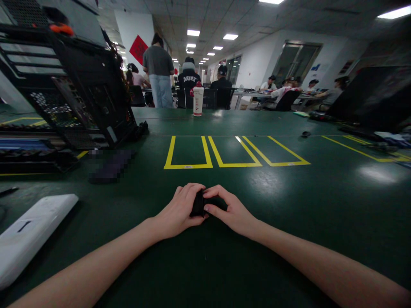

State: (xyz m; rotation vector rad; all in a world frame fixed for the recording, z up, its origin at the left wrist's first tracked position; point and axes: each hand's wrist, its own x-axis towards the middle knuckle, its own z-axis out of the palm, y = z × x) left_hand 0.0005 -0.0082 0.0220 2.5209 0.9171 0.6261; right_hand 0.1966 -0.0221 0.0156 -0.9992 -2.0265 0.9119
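A small black object (198,204) is between my two hands, low over the green table (205,265) at the middle of the view. My left hand (181,209) wraps round it from the left, its fingers over the top and its thumb below. From the right, my right hand (233,210) meets the object's right side with thumb and index fingertips in a pinch. Most of the object is hidden by my left fingers, so its kind is unclear.
Yellow tape frames (208,166) lie beyond my hands. A black open computer case (93,94) stands left, a white device (35,231) nearer. A cup (198,100) stands at the far edge, a small black ring-like item (305,134) at right. Several people are farther back.
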